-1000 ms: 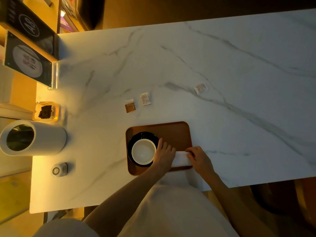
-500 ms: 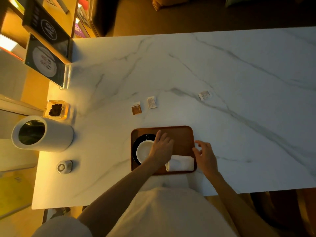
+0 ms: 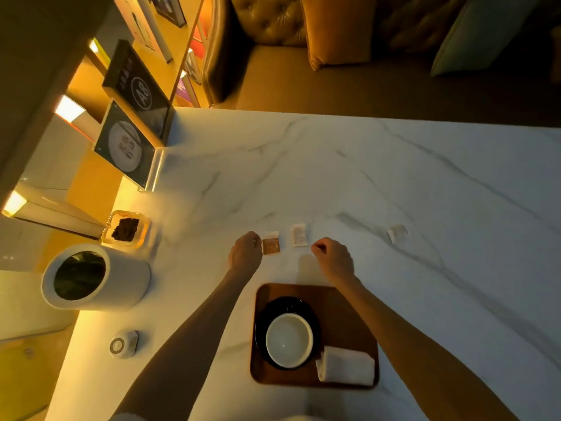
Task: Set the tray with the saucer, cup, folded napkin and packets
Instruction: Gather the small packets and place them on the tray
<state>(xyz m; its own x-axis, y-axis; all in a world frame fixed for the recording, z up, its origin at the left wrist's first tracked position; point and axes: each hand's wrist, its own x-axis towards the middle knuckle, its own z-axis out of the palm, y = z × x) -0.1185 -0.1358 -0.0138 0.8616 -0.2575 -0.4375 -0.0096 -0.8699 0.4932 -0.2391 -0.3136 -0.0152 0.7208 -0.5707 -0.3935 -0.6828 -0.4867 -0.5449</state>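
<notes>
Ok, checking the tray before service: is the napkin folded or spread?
Folded: the napkin lies as a compact thick rectangle on the tray.

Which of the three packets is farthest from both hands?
The far-right white packet, lying alone. The brown packet sits beside the left hand, the middle white packet near the right hand.
</notes>
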